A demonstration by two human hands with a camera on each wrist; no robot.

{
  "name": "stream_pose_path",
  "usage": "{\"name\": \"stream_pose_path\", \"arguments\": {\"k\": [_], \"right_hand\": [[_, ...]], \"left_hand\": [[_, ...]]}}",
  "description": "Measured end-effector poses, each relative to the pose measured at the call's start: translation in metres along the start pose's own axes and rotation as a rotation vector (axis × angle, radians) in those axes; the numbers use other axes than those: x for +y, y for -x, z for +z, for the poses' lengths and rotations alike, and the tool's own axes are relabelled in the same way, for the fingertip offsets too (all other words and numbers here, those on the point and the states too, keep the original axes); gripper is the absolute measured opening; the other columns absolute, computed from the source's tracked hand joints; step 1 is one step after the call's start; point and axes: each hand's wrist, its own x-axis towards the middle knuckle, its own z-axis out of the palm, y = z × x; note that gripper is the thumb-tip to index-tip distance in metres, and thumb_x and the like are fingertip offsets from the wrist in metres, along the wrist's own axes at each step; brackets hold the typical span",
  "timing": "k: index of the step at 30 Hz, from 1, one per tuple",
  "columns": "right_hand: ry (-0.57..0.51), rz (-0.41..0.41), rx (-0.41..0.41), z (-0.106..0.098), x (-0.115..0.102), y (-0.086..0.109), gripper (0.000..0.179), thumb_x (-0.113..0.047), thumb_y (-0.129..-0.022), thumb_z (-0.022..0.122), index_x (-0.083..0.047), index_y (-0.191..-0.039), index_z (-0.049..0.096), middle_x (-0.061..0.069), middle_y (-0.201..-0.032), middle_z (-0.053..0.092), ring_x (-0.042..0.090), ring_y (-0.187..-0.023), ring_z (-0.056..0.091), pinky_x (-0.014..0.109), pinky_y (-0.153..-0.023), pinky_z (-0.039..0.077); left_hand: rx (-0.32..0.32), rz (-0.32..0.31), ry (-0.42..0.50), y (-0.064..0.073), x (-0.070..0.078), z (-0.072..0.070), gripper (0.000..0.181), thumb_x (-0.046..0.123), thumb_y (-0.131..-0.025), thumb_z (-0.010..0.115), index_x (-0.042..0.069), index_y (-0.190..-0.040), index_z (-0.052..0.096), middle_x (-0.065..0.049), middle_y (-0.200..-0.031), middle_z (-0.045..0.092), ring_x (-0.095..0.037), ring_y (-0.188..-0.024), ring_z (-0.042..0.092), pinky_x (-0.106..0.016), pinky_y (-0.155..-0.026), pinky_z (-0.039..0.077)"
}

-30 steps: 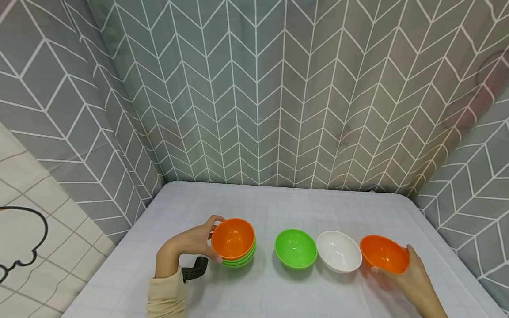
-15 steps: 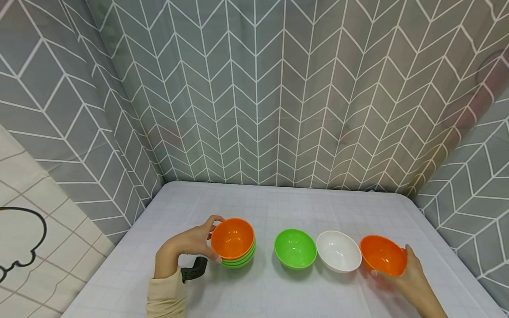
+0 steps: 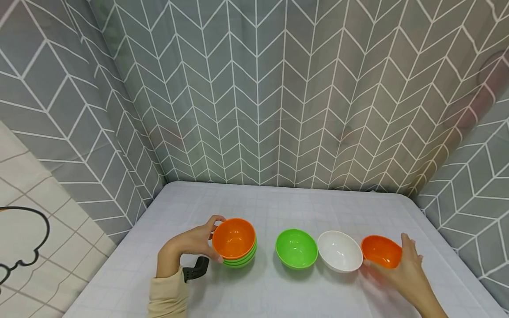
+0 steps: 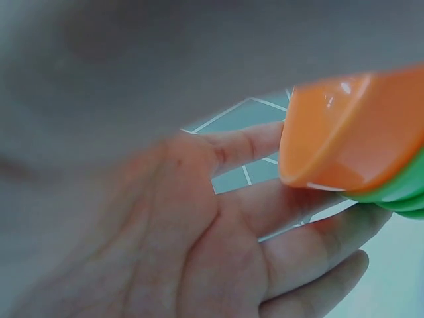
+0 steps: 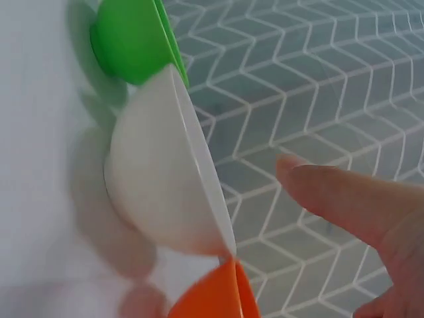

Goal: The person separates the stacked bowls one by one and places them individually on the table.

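The lone orange bowl (image 3: 379, 249) is flanked rightward by the spread right grip (image 3: 409, 269); stacked bowls (image 3: 233, 238) are pinched by the left grip (image 3: 188, 240).

White table (image 3: 302, 207) with a stack of bowls (image 3: 233, 238), green bowl (image 3: 296, 248), white bowl (image 3: 339, 251) and orange bowl (image 3: 381, 251) on it.

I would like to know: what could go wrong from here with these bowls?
The right hand is close to the separate orange bowl, so it might knock that bowl against the white bowl right beside it. The left hand holds the stack of bowls from one side, so a sudden pull could perhaps tip it.
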Motion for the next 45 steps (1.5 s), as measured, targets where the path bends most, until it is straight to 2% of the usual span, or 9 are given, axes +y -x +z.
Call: {"name": "stream_pose_path", "arguments": {"k": [4, 7, 13, 19, 26, 32, 38, 45], "right_hand": [[-0.043, 0.002, -0.09, 0.003, -0.026, -0.001, 0.124, -0.037, -0.075, 0.082, 0.006, -0.15, -0.008, 0.04, -0.149, -0.005, 0.063, -0.132, -0.003, 0.078, -0.096, 0.01], [-0.077, -0.066, -0.139, 0.011, -0.047, -0.005, 0.126, -0.04, -0.074, 0.083, 0.0, -0.152, -0.008, 0.035, -0.153, -0.007, 0.055, -0.138, -0.001, 0.075, -0.099, 0.013], [-0.075, -0.191, -0.188, 0.037, -0.088, -0.015, 0.125, -0.04, -0.068, 0.087, -0.001, -0.153, 0.003, 0.036, -0.153, 0.004, 0.056, -0.136, 0.013, 0.072, -0.099, 0.02], [-0.15, -0.279, -0.231, 0.067, -0.12, -0.02, 0.121, -0.037, -0.066, 0.089, -0.001, -0.153, 0.012, 0.033, -0.154, 0.008, 0.053, -0.137, 0.016, 0.068, -0.103, 0.021], [-0.214, -0.305, -0.356, 0.102, -0.152, -0.023, 0.119, -0.04, -0.067, 0.088, -0.006, -0.154, 0.015, 0.023, -0.157, 0.01, 0.043, -0.142, 0.014, 0.064, -0.107, 0.02], [-0.215, -0.402, -0.489, 0.134, -0.185, -0.028, 0.114, -0.044, -0.069, 0.085, -0.006, -0.154, 0.019, 0.02, -0.157, 0.016, 0.036, -0.143, 0.02, 0.057, -0.108, 0.027], [-0.226, -0.455, -0.556, 0.153, -0.207, -0.031, 0.109, -0.037, -0.071, 0.086, -0.002, -0.152, 0.022, 0.02, -0.155, 0.022, 0.034, -0.142, 0.023, 0.054, -0.107, 0.03], [-0.258, -0.511, -0.591, 0.169, -0.215, -0.03, 0.109, -0.036, -0.069, 0.087, 0.005, -0.148, 0.024, 0.022, -0.152, 0.029, 0.035, -0.14, 0.027, 0.05, -0.102, 0.039]], "left_hand": [[0.004, -0.002, -0.008, 0.0, 0.0, 0.001, 0.096, 0.015, -0.067, 0.088, 0.01, -0.14, 0.025, -0.02, -0.136, 0.049, -0.046, -0.124, 0.044, -0.063, -0.096, 0.037], [0.006, 0.0, -0.007, -0.001, -0.001, 0.0, 0.096, 0.015, -0.067, 0.088, 0.01, -0.14, 0.026, -0.02, -0.136, 0.049, -0.045, -0.125, 0.044, -0.063, -0.097, 0.038], [0.008, 0.011, -0.024, -0.002, -0.003, 0.0, 0.097, 0.015, -0.066, 0.089, 0.009, -0.14, 0.026, -0.02, -0.135, 0.05, -0.045, -0.123, 0.046, -0.062, -0.096, 0.039], [0.009, 0.011, -0.047, -0.002, -0.003, 0.0, 0.096, 0.016, -0.067, 0.089, 0.009, -0.139, 0.026, -0.021, -0.134, 0.051, -0.045, -0.121, 0.048, -0.062, -0.096, 0.039], [0.015, 0.008, -0.055, -0.002, -0.002, 0.001, 0.096, 0.016, -0.066, 0.089, 0.009, -0.14, 0.027, -0.021, -0.134, 0.051, -0.043, -0.122, 0.048, -0.062, -0.096, 0.039], [0.005, 0.013, -0.048, -0.002, -0.003, 0.001, 0.098, 0.015, -0.066, 0.088, 0.006, -0.143, 0.027, -0.017, -0.134, 0.052, -0.043, -0.125, 0.045, -0.063, -0.097, 0.038], [0.001, 0.028, -0.038, -0.001, -0.002, 0.001, 0.097, 0.014, -0.066, 0.088, 0.003, -0.142, 0.028, -0.015, -0.131, 0.055, -0.044, -0.123, 0.047, -0.063, -0.096, 0.039], [0.01, 0.029, -0.064, -0.003, -0.005, 0.001, 0.096, 0.014, -0.066, 0.089, 0.004, -0.141, 0.029, -0.014, -0.13, 0.055, -0.041, -0.122, 0.049, -0.061, -0.096, 0.04]]}}
